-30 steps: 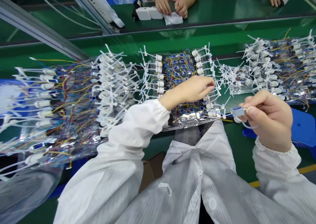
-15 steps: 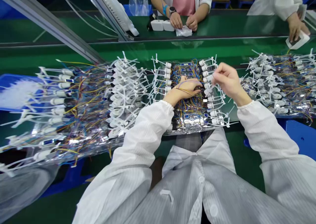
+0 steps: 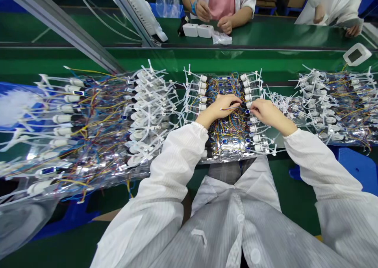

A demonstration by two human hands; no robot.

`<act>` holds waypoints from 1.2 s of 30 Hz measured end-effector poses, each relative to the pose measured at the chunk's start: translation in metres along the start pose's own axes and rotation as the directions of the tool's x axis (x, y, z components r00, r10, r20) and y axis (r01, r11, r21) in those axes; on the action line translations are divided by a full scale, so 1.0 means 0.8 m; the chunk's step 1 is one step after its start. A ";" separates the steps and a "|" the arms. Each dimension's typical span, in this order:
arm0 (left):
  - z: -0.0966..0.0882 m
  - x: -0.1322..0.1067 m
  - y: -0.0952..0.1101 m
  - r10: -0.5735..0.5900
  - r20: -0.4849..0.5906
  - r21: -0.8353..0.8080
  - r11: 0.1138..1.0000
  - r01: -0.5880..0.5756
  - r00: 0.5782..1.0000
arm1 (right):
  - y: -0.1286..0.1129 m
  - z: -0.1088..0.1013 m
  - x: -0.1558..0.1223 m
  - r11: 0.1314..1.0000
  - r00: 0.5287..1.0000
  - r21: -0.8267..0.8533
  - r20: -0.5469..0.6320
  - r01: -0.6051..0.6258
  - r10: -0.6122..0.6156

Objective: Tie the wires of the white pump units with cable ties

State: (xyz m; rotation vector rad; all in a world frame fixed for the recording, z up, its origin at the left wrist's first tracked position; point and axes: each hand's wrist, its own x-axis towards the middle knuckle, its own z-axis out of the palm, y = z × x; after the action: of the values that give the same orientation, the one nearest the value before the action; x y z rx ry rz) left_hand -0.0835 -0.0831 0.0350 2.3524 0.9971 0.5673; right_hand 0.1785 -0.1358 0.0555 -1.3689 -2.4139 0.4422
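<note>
Between my two hands lies a tray of wired parts wrapped in shiny clear film, with white cylinders and white cable ties along both sides. My left hand is over its middle, fingers closed at the dark end of a white cylindrical part in the right row. Thin coloured wires run across that hand. My right hand comes in from the right, thumb and finger pinched together beside the same row. Whatever is between those fingertips is too small to make out. White cable ties stick out below the right hand.
Larger stacks of similar wired parts lie left and right. A blue bin with white pieces is far left. A metal post slants across upper left. Two co-workers sit opposite; a white device lies at right.
My right hand has come down and closer to my left hand, at the right row. My left hand has stayed nearly in place. The co-worker at right has let go of the white device.
</note>
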 end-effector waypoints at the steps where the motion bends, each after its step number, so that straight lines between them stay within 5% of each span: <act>1: -0.002 0.000 -0.001 0.007 -0.001 -0.027 1.000 -0.007 1.000 | 0.000 0.000 -0.001 1.000 1.000 -0.015 0.007 -0.006 0.007; 7: -0.034 0.001 -0.009 -0.104 -0.157 -0.274 0.960 0.057 0.982 | -0.003 -0.009 -0.016 0.996 0.991 0.022 0.102 0.081 -0.083; 10: -0.056 0.000 0.005 -0.146 -0.282 -0.269 0.961 0.068 0.948 | -0.007 -0.022 -0.029 0.993 0.998 0.107 -0.008 0.055 -0.054; 13: -0.065 0.003 0.035 -0.072 -0.278 -0.168 0.985 0.026 0.958 | -0.005 -0.036 -0.042 0.985 0.982 0.172 -0.178 -0.033 0.064; 19: -0.023 0.039 0.068 0.132 0.097 0.092 0.986 -0.140 0.987 | 0.025 -0.043 -0.050 0.913 0.824 0.329 -0.429 -0.240 0.371; 21: -0.006 0.049 0.059 0.105 0.169 0.164 0.977 -0.133 0.980 | 0.039 -0.040 -0.050 0.902 0.826 0.339 -0.402 -0.267 0.396; 25: 0.016 0.050 0.022 0.000 -0.003 0.114 0.993 0.001 1.000 | 0.064 -0.029 -0.046 0.905 0.891 0.316 -0.260 -0.286 0.372; 28: 0.025 0.041 0.000 -0.123 -0.202 -0.060 0.992 0.113 0.972 | 0.075 -0.015 -0.039 0.875 0.894 0.356 -0.180 -0.329 0.410; 30: 0.029 0.038 -0.008 -0.166 -0.238 -0.133 0.982 0.137 0.957 | 0.079 -0.006 -0.032 0.859 0.898 0.377 -0.132 -0.345 0.419; 36: 0.033 0.038 -0.014 -0.138 -0.238 -0.178 0.979 0.097 0.961 | 0.075 -0.001 -0.012 0.936 0.887 0.203 -0.312 -0.288 0.341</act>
State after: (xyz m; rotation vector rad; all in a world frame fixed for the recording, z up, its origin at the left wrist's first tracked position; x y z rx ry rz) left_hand -0.0558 -0.0614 0.0127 2.0957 1.1451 0.8806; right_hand 0.2292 -0.1147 0.0298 -1.6241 -1.8469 0.4154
